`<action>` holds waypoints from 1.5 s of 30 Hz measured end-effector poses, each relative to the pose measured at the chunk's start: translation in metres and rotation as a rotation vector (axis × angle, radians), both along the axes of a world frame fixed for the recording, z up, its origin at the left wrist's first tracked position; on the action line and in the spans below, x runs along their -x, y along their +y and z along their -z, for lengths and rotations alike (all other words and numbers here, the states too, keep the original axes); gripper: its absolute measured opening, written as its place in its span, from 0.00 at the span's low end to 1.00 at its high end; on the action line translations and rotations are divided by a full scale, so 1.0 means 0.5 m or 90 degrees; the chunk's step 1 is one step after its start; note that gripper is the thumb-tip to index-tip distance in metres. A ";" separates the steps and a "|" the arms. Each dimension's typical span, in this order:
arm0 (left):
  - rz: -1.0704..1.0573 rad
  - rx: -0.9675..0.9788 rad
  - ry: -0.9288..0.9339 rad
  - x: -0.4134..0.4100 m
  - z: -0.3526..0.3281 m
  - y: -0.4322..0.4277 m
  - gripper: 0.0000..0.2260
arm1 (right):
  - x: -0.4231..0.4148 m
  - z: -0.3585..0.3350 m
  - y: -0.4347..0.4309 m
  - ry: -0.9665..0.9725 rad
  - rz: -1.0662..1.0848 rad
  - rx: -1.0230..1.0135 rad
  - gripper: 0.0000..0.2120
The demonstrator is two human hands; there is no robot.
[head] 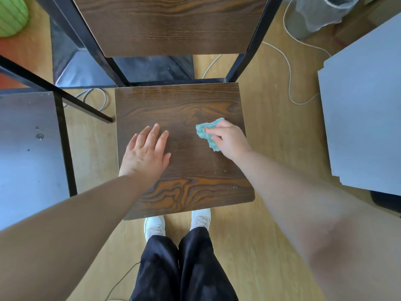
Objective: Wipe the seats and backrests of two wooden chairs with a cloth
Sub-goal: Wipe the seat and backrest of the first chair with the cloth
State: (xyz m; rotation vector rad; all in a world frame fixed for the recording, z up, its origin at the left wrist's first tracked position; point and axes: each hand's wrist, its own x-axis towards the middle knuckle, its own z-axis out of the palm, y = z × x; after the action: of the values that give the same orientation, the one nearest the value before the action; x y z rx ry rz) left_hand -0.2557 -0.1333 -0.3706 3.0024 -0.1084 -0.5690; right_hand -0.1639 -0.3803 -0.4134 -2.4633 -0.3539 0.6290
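Observation:
A dark wood-grain chair seat [184,105] with black metal legs stands right in front of me, its backrest [169,25] rising at the top of the view. My left hand [147,151] lies flat on the left half of the seat, fingers straight. My right hand [227,137] presses a small teal cloth [205,131] onto the right half of the seat, with the fingers curled over the cloth. Small pale crumbs dot the seat's front and right edge.
A grey tabletop [364,109] stands close on the right. To the left is another grey surface [28,153] with a black frame bar [65,146]. White cables [289,68] trail over the wooden floor behind the chair. A green object [12,15] sits top left.

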 end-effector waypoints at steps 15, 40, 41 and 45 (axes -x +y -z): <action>0.035 0.021 -0.004 0.134 -0.003 -0.081 0.27 | 0.282 -0.018 -0.059 0.037 -0.081 -0.002 0.15; 0.036 -0.012 -0.066 -0.153 -0.018 -0.132 0.28 | -0.127 -0.050 -0.058 -0.100 0.191 -0.057 0.14; 0.035 -0.016 -0.069 -0.171 -0.018 -0.133 0.28 | -0.150 -0.051 -0.056 -0.105 0.189 -0.051 0.14; 0.031 -0.023 -0.070 -0.224 -0.018 -0.137 0.29 | -0.221 -0.045 -0.047 -0.105 0.185 -0.041 0.14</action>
State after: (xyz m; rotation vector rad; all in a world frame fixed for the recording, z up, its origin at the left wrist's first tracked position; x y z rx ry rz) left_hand -0.1435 -0.2019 -0.3618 3.0736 -0.1809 -0.4140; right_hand -0.0536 -0.4039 -0.3908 -2.4470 -0.0722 0.2905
